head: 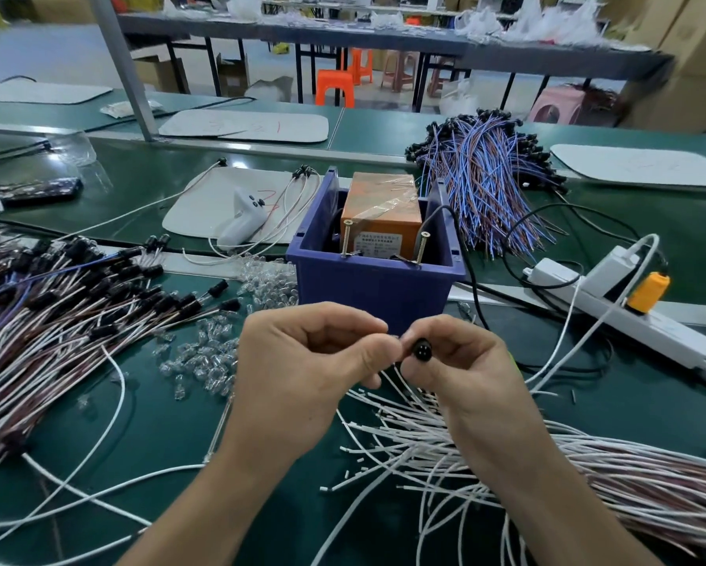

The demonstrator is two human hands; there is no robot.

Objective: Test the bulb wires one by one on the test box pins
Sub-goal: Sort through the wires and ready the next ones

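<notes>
Right hand pinches black socket, open end facing camera, in front of blue bin. Left hand fingertips pinched together beside socket; what they hold is hidden. Orange test box inside bin, lower part concealed; two screw pins at front. Socket's lead lost among white wires.
</notes>
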